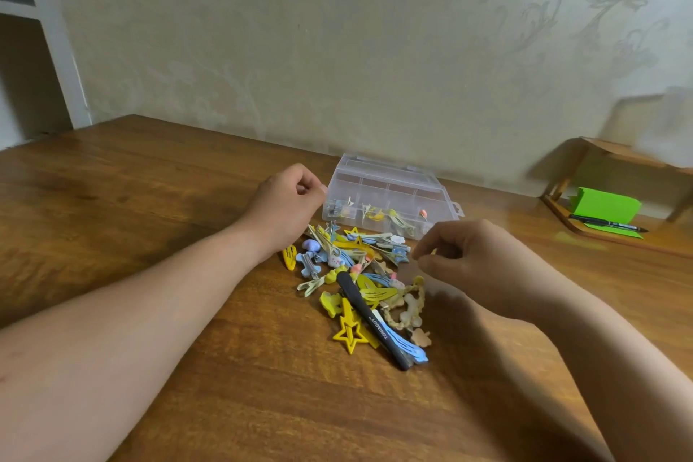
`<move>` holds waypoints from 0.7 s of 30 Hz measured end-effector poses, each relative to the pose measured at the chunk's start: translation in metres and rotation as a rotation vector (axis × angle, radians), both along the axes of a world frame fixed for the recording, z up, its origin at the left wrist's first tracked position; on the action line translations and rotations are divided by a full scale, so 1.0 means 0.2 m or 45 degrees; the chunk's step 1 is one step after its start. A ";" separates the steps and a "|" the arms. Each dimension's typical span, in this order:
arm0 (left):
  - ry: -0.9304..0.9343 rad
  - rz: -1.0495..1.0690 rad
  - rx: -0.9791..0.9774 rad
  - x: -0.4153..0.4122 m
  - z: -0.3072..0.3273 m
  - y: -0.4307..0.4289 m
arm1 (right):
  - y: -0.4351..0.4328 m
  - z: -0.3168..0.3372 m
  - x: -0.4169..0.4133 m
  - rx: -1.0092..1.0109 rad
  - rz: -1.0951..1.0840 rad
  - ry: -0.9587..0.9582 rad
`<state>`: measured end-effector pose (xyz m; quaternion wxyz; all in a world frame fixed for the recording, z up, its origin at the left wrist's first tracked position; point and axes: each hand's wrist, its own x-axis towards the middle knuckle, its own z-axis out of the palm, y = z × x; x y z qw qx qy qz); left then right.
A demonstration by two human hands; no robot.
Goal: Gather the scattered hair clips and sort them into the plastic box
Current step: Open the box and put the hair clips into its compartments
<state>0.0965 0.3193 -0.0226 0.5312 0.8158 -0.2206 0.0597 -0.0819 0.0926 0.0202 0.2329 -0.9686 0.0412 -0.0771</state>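
Early sorting; hair clips (352,259) heaped before plastic box (390,176). Left hand (288,199) curled at its corner, right hand (468,259) curled beside heap; I can't tell what either holds. Next: pinch one clip.

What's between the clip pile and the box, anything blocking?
Nothing visible. The clips lie right at the front of the box. The left hand is by its left corner, beside the route. Can't tell if the box is shut.
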 end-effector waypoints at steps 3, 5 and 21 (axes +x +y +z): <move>0.003 0.004 0.004 0.00 0.00 0.00 | -0.04 0.00 0.00 -0.009 -0.019 0.089; -0.002 0.006 0.015 0.00 0.00 0.00 | -0.04 0.00 0.00 0.006 -0.016 0.142; 0.020 -0.018 0.021 -0.02 0.01 -0.01 | 0.17 -0.04 0.00 -0.042 0.231 0.032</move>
